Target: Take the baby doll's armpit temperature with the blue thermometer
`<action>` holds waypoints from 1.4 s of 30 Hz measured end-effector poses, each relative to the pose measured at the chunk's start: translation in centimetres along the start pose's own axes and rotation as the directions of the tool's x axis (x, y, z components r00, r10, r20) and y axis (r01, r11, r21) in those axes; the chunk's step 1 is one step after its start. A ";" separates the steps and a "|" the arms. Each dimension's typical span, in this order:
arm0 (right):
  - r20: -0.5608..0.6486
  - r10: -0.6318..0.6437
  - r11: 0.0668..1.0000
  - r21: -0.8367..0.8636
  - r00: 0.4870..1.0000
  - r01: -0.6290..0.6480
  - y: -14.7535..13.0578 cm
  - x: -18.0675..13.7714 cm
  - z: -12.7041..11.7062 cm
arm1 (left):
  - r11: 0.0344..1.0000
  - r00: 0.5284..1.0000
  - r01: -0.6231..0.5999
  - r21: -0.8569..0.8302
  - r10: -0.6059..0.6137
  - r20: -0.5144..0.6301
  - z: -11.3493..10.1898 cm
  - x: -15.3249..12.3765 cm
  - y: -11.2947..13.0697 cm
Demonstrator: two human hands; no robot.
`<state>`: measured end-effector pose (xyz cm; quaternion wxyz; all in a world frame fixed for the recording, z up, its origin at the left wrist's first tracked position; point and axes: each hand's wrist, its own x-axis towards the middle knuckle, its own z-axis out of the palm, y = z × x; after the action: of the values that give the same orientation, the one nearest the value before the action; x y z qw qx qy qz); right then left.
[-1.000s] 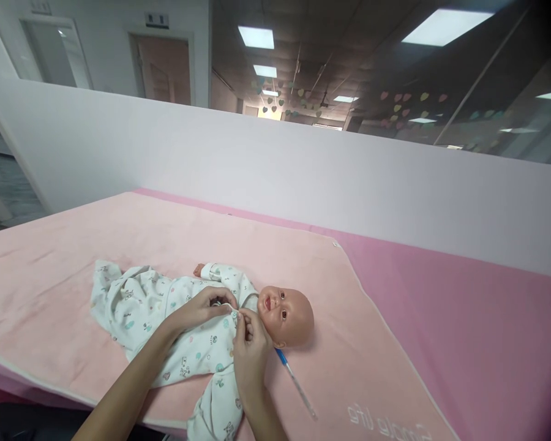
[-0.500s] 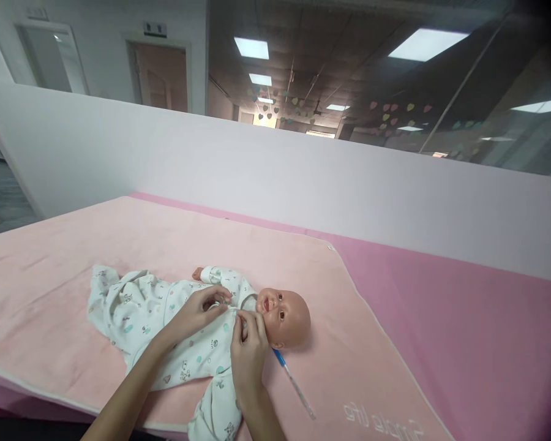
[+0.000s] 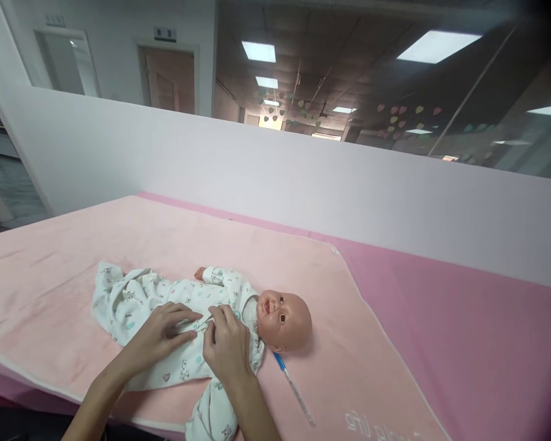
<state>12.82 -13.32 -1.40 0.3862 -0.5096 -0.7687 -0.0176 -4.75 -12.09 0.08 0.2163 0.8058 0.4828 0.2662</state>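
Note:
A baby doll [image 3: 287, 321] lies on its back with its head to the right. It wears a white printed baby romper [image 3: 183, 361] with small animal figures. My left hand [image 3: 163, 334] rests over the doll's belly, thumb and fingers apart against the cloth. Over the chest, my right hand [image 3: 229, 343] is bent, its fingertips pinching the front edge of the romper. Both hands partly hide the front of the garment. One doll hand [image 3: 199, 273] sticks out of the far sleeve, while the near sleeve [image 3: 211, 413] covers the other arm.
A clear thermometer-like stick with a blue end [image 3: 294, 386] lies beside the doll's head. Beneath is a pale pink blanket [image 3: 349, 355] with white lettering, over a darker pink mat [image 3: 463, 331]. A white partition [image 3: 303, 184] with glass above stands behind.
Both hands have moved from near the neck down toward the belly. The left hand's fingers have spread from the cloth; the collar now shows more. The view has shifted slightly.

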 end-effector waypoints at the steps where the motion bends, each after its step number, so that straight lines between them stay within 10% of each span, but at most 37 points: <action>1: -0.001 -0.011 1.000 0.007 1.000 0.011 0.0 -0.1 -0.1 | 1.000 1.000 0.013 0.006 -0.012 -0.027 0.0 -0.2 -0.3; 8: -0.218 -0.020 0.985 0.162 0.976 0.056 1.0 -0.9 0.6 | 0.983 0.971 0.086 0.160 -0.046 -0.236 -1.0 -1.3 -3.8; 13: -0.250 -0.008 0.986 0.159 0.968 0.049 1.1 -1.1 0.9 | 0.979 0.954 0.028 0.204 0.035 -0.297 -1.2 -0.2 -1.0; 19: -0.206 0.030 0.989 0.150 0.978 0.001 0.6 -0.9 0.2 | 1.000 1.000 -0.001 0.016 0.001 -0.025 0.4 2.4 3.4; 30: -0.300 -0.002 0.972 0.225 0.954 0.073 0.7 -0.6 0.3 | 0.866 0.995 0.092 -0.491 -0.097 0.015 0.4 2.3 4.2; 42: -0.284 0.032 0.981 0.194 0.958 0.025 0.8 -0.6 0.6 | 0.792 0.984 0.136 -0.596 -0.178 -0.012 1.4 2.3 3.8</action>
<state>13.22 -13.14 -2.51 0.5414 -0.4627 -0.7018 -0.0148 -0.46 -11.88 1.85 0.4617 0.6456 0.4479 0.4116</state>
